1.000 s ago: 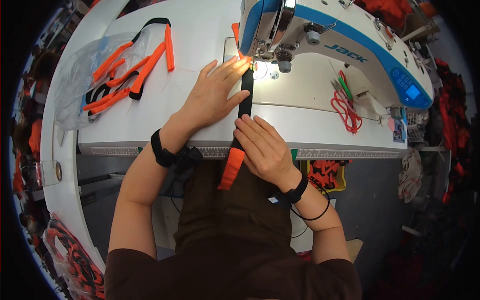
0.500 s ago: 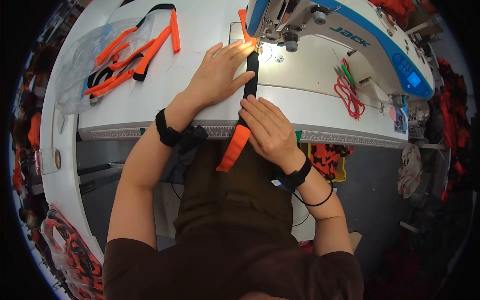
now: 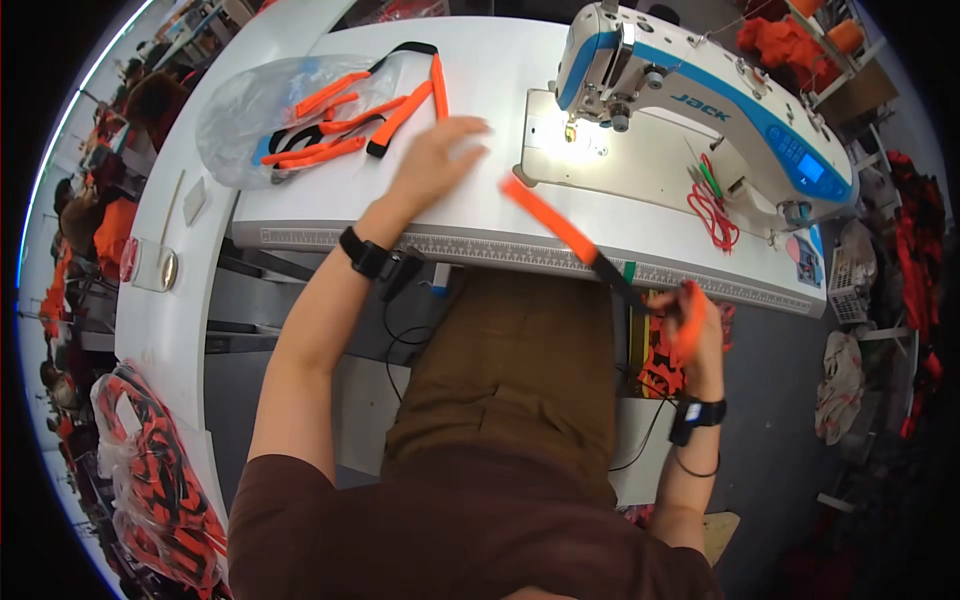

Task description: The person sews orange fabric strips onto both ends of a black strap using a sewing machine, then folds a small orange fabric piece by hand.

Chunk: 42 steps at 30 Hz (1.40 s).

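My right hand [image 3: 708, 345] is closed round an orange and black webbing strap [image 3: 552, 224], out past the front edge of the sewing table. One orange end trails up and left over the white tabletop; the other orange part hangs by my fingers, blurred. My left hand [image 3: 432, 172] holds nothing, its thumb and fingers apart, low over the table beside a pile of orange and black straps [image 3: 405, 110]. To its right stands the Jack sewing machine [image 3: 690, 100], its needle area [image 3: 571, 130] lit and without a strap under it.
A clear plastic bag [image 3: 235, 125] lies by the strap pile. Red-handled scissors [image 3: 712, 215] and a green tool [image 3: 710, 178] rest on the machine bed. Below the table is a yellow bin [image 3: 640, 345] of straps. A bulging bag of straps [image 3: 150, 480] sits at lower left.
The strap has come out from under the machine's needle, drawn right and toward me by my right hand. My left hand has lifted off it and shifted away from the needle.
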Available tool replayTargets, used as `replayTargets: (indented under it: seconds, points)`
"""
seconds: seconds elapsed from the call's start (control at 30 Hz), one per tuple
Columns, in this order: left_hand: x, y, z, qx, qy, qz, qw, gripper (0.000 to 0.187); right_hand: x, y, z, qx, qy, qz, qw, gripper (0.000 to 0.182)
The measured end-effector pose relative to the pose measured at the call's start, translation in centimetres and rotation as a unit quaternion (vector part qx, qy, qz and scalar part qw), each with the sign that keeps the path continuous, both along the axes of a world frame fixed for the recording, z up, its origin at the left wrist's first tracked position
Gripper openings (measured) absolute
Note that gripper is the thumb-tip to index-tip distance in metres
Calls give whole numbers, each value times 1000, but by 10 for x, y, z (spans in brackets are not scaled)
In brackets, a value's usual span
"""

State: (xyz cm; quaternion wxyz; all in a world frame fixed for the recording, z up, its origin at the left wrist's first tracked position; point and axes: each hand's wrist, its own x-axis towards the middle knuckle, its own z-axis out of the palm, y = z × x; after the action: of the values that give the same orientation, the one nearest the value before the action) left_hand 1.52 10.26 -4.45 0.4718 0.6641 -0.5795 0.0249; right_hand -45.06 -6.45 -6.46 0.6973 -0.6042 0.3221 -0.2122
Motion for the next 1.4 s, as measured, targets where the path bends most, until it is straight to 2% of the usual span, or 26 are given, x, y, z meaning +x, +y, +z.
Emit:
replayTargets:
  seconds: [0.03,0.07,0.1,0.17,0.2,0.27,0.37,0.4,0.43,0.47,0.5,0.53,0.57,0.6,0.7,0.77,0.87,0.9,0.97,1.03,1.1,1.13,1.17,1.23,1.27,1.4]
  points:
    - [12,15,11,5,7,86,996,34,-36,-18,-19,31,30,-16,999,27]
    - [39,24,5,-24,-108,189,976,35,-74,-33,-52,59,35,-105,992,30]
    - [48,38,17,-7,-124,241,963,39,-107,-44,-84,86,40,-193,977,34]
    - [71,51,8,29,-204,368,907,45,-141,-56,-107,96,12,-347,933,37]
    - [76,57,11,28,-205,368,907,45,-161,-72,-126,96,10,-348,933,37]
    - [81,61,17,169,26,309,936,54,-197,-111,-171,172,-69,-429,884,39]
    - [86,63,13,143,97,241,955,47,-218,-144,-228,187,-98,-468,858,40]
    - [80,62,19,144,95,240,955,47,-224,-151,-238,173,13,-462,870,39]
    - [70,60,31,95,251,204,941,41,-234,-163,-260,175,11,-462,869,39]
    - [58,58,45,44,400,163,901,36,-247,-176,-289,38,185,-306,933,36]
    - [41,59,61,45,398,163,902,36,-252,-183,-305,-103,343,-126,925,33]
    - [20,63,77,-14,508,92,856,33,-166,-108,-184,85,281,-332,897,28]
    - [9,65,85,-72,607,20,791,30,-169,-104,-198,50,244,-233,940,28]
    - [11,69,84,-59,642,-58,763,34,-156,-91,-185,65,231,-160,958,31]
    - [-49,63,117,-69,665,-115,735,36,-65,-6,-47,34,215,22,976,30]
    - [-69,59,119,-53,655,-150,739,41,-30,24,-1,-11,111,136,984,36]
    - [-98,51,120,-65,685,-194,699,43,25,70,75,-56,-11,159,986,33]
    - [-106,50,116,-57,689,-198,695,43,42,80,89,-91,-59,150,983,34]
    - [-121,50,107,-49,756,-240,607,43,82,98,103,-254,-124,32,959,36]
    - [-145,51,103,-31,763,-249,595,44,119,103,102,-354,-165,-18,921,36]
    - [-164,51,110,-7,764,-180,620,43,139,113,99,-163,-176,48,970,28]
    - [-154,56,98,16,733,-234,638,40,146,112,94,-66,-206,110,970,17]
    - [-151,59,94,12,733,-229,640,40,149,115,90,-64,-207,115,969,17]
    - [-150,61,95,28,669,-142,729,38,150,124,84,102,-225,132,960,18]
    - [-147,62,90,27,671,-139,728,38,149,125,82,121,-197,136,963,25]
    - [-143,60,76,15,661,-118,741,32,153,128,74,154,-197,122,961,26]
